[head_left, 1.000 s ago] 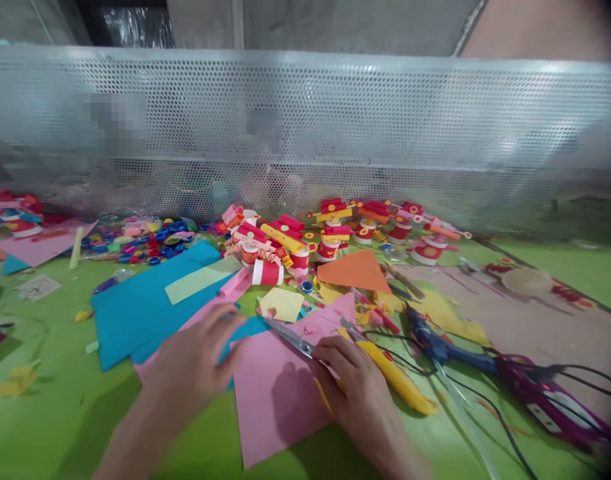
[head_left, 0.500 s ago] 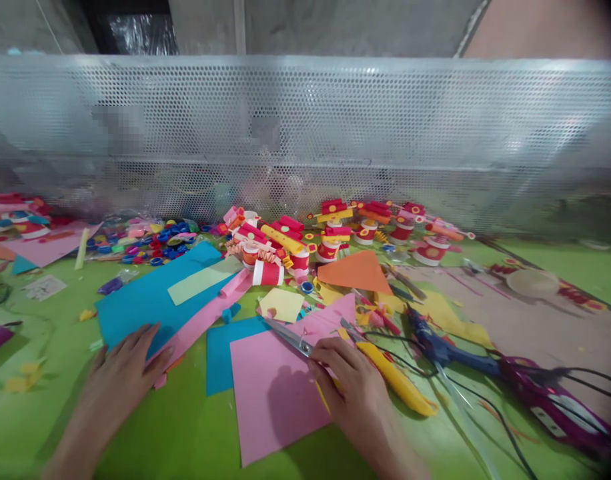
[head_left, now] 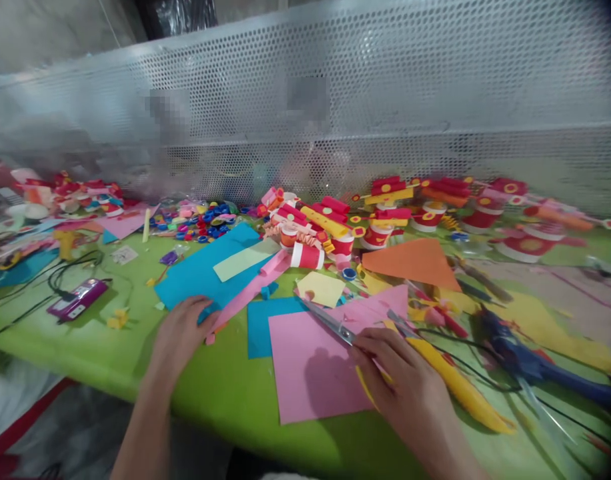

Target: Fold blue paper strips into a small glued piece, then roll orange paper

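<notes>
My left hand (head_left: 183, 333) rests at the near corner of a large blue sheet (head_left: 193, 273), its fingers bent and the thumb apart from them. Beside its fingertips runs a long pink strip (head_left: 240, 297), and a pale green strip (head_left: 245, 260) lies across the blue sheet. My right hand (head_left: 400, 373) is closed around the handles of scissors (head_left: 335, 327), the blades pointing forward and left. Under the scissors are a pink sheet (head_left: 295, 380), part of a smaller blue sheet (head_left: 258, 333) and a pale yellow piece (head_left: 320, 288).
A yellow-handled cutter (head_left: 460, 387) and a blue glue gun (head_left: 515, 353) with a cord lie at right. Red-and-white paper cup models (head_left: 380, 233) stand behind, before a perforated metal screen (head_left: 265, 87). Colourful caps (head_left: 205, 220) and a purple power box (head_left: 78, 300) are at left.
The view has swung left and tilted, showing the table's front edge. My left hand's fingers have bent more at the blue sheet's corner. My right hand still holds the scissors.
</notes>
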`<control>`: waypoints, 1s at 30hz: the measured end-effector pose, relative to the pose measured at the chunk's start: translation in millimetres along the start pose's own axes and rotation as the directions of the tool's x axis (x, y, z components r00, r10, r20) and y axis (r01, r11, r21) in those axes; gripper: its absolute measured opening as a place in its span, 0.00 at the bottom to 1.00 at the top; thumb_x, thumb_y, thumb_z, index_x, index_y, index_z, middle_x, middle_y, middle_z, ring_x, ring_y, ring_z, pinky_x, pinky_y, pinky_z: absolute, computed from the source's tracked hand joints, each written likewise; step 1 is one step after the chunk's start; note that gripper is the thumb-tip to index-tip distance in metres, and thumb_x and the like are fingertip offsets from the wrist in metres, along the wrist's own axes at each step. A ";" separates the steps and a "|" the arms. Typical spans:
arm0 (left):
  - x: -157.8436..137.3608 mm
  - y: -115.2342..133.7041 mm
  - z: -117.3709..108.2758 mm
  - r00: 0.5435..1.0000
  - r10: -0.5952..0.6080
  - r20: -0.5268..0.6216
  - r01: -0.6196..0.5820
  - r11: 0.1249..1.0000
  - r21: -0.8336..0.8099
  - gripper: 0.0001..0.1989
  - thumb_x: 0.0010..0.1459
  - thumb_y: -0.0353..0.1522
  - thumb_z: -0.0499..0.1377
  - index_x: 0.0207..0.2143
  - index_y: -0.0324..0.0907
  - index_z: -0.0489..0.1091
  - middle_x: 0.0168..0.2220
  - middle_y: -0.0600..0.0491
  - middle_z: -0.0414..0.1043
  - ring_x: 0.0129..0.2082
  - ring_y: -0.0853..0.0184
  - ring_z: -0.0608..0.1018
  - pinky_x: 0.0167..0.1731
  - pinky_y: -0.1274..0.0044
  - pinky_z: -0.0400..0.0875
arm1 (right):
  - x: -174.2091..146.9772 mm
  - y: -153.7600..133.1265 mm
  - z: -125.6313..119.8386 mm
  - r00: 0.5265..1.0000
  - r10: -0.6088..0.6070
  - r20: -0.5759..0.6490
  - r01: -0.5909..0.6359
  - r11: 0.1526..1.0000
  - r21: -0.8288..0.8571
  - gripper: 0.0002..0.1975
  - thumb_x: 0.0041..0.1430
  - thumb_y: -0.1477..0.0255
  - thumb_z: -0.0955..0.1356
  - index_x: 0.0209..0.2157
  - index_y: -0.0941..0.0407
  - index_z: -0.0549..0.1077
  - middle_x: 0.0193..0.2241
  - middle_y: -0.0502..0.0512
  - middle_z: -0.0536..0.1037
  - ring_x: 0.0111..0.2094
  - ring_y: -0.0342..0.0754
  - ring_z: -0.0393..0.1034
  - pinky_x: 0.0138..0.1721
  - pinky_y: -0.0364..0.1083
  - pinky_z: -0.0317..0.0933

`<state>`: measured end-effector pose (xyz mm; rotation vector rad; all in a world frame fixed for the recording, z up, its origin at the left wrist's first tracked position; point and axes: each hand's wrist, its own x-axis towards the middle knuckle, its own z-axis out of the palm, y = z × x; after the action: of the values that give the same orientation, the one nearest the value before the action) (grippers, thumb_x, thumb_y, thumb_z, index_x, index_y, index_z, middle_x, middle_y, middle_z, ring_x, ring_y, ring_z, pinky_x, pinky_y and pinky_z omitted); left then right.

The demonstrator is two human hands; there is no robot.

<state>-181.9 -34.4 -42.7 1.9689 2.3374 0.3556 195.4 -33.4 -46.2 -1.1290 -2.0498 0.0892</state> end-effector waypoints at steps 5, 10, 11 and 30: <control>-6.0 17.5 -16.9 0.999 0.017 0.043 -0.017 1.000 0.017 0.21 0.69 0.40 0.47 0.39 0.43 0.78 0.45 0.48 0.82 0.48 0.56 0.78 0.45 0.71 0.67 | 0.9 -2.6 -1.1 1.000 0.011 0.008 -0.011 1.000 -0.001 0.03 0.66 0.75 0.68 0.40 0.54 0.74 0.41 0.56 0.78 0.39 0.49 0.76 0.40 0.47 0.70; -10.4 28.8 -18.2 0.999 -0.054 -0.007 0.054 0.994 0.092 0.20 0.70 0.39 0.45 0.38 0.43 0.75 0.33 0.49 0.80 0.38 0.59 0.77 0.32 0.74 0.59 | 1.3 -5.7 -2.9 0.999 0.028 0.027 -0.028 1.000 -0.003 0.03 0.67 0.75 0.68 0.39 0.55 0.75 0.41 0.57 0.78 0.40 0.49 0.76 0.41 0.48 0.70; -10.7 28.4 -15.4 0.997 -0.053 -0.051 0.059 0.991 0.121 0.20 0.70 0.40 0.45 0.40 0.42 0.75 0.36 0.48 0.80 0.40 0.58 0.77 0.32 0.73 0.59 | 1.1 -6.0 -3.0 0.999 0.034 0.027 -0.034 0.999 -0.002 0.03 0.67 0.75 0.68 0.40 0.55 0.75 0.41 0.57 0.78 0.40 0.49 0.76 0.41 0.48 0.70; -4.5 8.6 13.4 0.852 -0.048 -0.521 0.133 0.983 0.126 0.23 0.71 0.45 0.47 0.41 0.40 0.76 0.35 0.45 0.81 0.29 0.62 0.77 0.26 0.74 0.55 | -0.6 0.7 0.8 1.000 -0.023 0.018 0.024 0.998 -0.055 0.03 0.66 0.73 0.69 0.40 0.56 0.76 0.40 0.56 0.79 0.37 0.50 0.76 0.37 0.48 0.69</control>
<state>-170.2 -35.7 -54.3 2.0139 2.8464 0.8083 195.5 -33.2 -47.4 -1.1413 -2.0920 0.0314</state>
